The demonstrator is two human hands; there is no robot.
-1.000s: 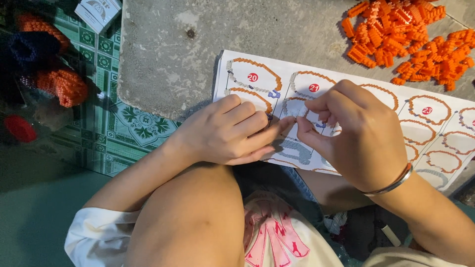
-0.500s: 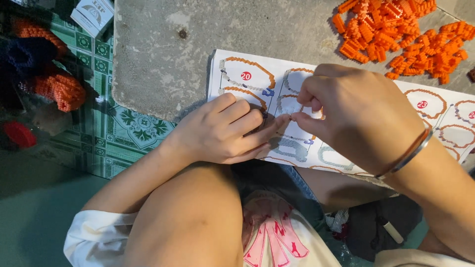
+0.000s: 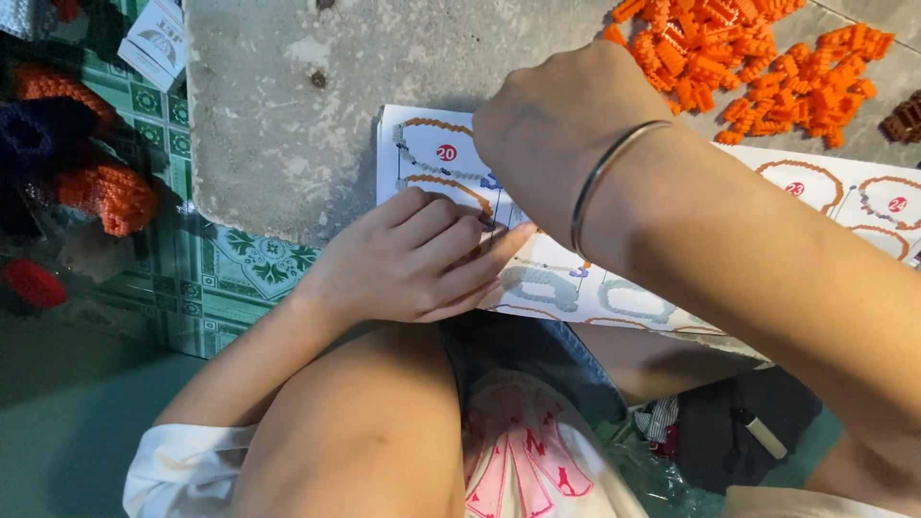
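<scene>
A white instruction sheet [image 3: 825,187] printed with orange and grey ring-shaped drawings lies on a rough concrete slab [image 3: 288,115]. My left hand [image 3: 413,259] rests on the sheet's near left part with its fingers loosely curled and the thumb stretched out; whatever is under the fingertips is hidden. My right hand [image 3: 556,125] is raised over the sheet's left end with its back to the camera, so its fingers are out of sight. A thin metal bangle [image 3: 604,182] circles that wrist. A heap of small orange bricks [image 3: 729,58] lies beyond the sheet.
Green patterned tiles [image 3: 221,269] run left of the slab, with orange knitted pieces [image 3: 106,192], a red one [image 3: 34,283] and a small white card [image 3: 158,38]. A few dark brown bricks [image 3: 902,120] sit at the far right. My bare knee [image 3: 355,432] is below.
My right hand has lifted away from the left hand and swung up and left over the sheet. The left hand stays on the sheet. The view has shifted right.
</scene>
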